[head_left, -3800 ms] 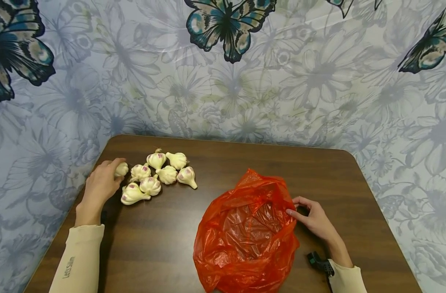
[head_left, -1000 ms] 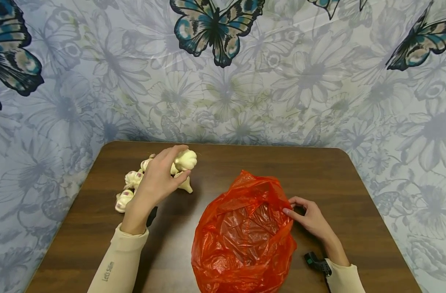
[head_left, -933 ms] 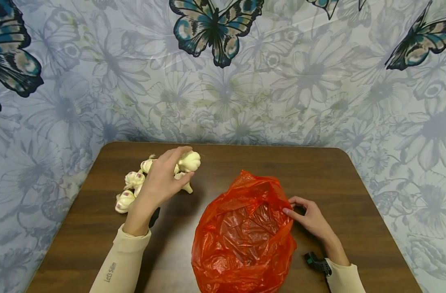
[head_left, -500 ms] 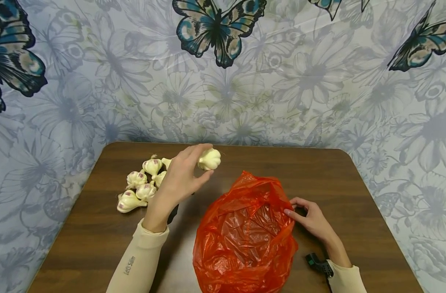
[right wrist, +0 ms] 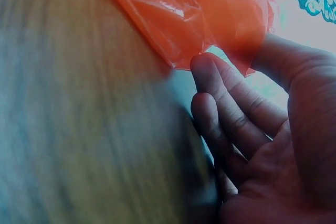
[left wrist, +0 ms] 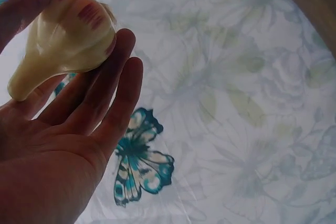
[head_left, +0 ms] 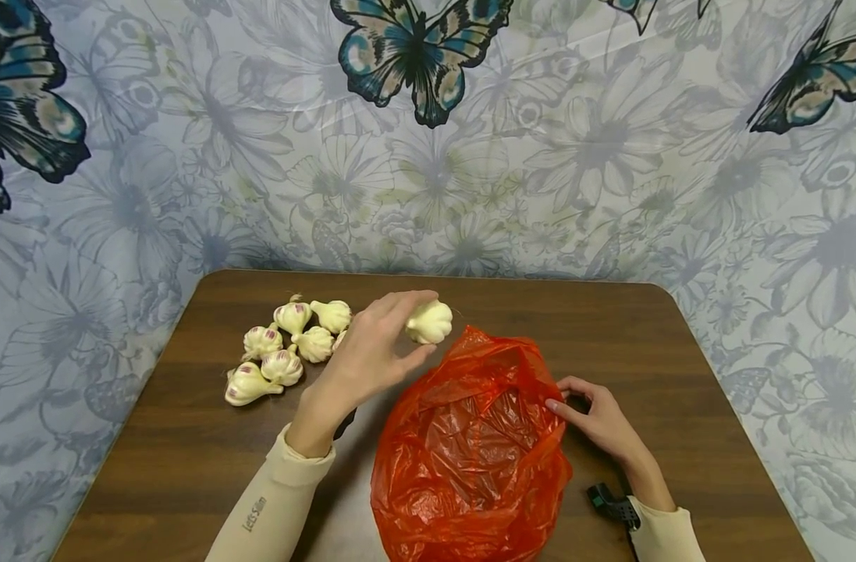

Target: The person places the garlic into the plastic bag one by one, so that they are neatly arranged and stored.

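Observation:
My left hand grips a garlic bulb above the table, just left of the red plastic bag's back corner. In the left wrist view the thumb and fingers clasp the purple-streaked bulb, its stem pointing down toward the palm. The red plastic bag stands with its mouth spread wide, facing up. On its right edge my right hand pinches the rim between thumb and fingers. The right wrist view shows the bag's film with the thumb tip hidden behind it.
Several garlic bulbs lie clustered at the table's back left; one is partly covered by the left hand. The brown wooden table ends at a back edge before a butterfly-patterned cloth. A black wrist camera sits by the right sleeve.
My left hand took a garlic bulb from the far left of the cluster and carried it rightward over the others toward the bag. The right hand has kept its place on the bag's rim.

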`<action>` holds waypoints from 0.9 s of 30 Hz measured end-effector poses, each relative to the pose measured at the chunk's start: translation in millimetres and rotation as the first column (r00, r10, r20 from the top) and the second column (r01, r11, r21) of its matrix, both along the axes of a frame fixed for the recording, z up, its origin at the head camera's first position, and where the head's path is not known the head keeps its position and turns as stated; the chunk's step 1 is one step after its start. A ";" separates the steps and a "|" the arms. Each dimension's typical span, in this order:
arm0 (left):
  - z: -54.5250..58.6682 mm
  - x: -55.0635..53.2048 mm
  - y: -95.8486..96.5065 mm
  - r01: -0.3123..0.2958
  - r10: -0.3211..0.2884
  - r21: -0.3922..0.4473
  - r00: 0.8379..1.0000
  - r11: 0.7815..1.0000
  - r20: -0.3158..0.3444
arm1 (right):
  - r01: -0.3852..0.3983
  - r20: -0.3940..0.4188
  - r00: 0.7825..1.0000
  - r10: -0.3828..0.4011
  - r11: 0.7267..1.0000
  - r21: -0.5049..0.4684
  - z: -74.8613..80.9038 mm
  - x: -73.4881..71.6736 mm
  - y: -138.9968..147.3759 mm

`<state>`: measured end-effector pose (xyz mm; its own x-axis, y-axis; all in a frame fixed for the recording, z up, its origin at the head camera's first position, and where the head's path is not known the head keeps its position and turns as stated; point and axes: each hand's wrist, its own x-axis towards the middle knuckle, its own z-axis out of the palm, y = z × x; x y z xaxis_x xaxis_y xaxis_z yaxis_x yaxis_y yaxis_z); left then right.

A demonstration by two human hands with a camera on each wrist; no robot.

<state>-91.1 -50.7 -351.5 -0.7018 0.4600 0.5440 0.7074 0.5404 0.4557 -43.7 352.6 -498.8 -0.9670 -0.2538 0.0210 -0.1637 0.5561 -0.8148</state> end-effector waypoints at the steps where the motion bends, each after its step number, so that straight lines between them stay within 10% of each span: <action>1: -0.1 1.4 2.0 0.010 -0.010 -0.003 1.000 1.000 -0.001 | 0.001 0.000 1.000 -0.001 1.000 0.002 0.1 0.2 0.1; 15: -10.0 16.0 30.2 0.167 -0.160 -0.104 0.985 0.980 0.070 | -0.007 -0.012 1.000 0.007 1.000 -0.013 -0.6 0.2 0.3; 27: -33.9 21.2 52.0 0.340 -0.298 -0.249 0.935 0.907 0.194 | 0.008 -0.008 1.000 -0.008 1.000 -0.006 -4.1 1.6 -1.8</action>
<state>-69.9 1.4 -385.4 -0.5548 0.7886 0.2649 0.7987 0.4158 0.4350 -42.0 350.8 -503.0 -0.9688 -0.2459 0.0299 -0.1654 0.5524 -0.8170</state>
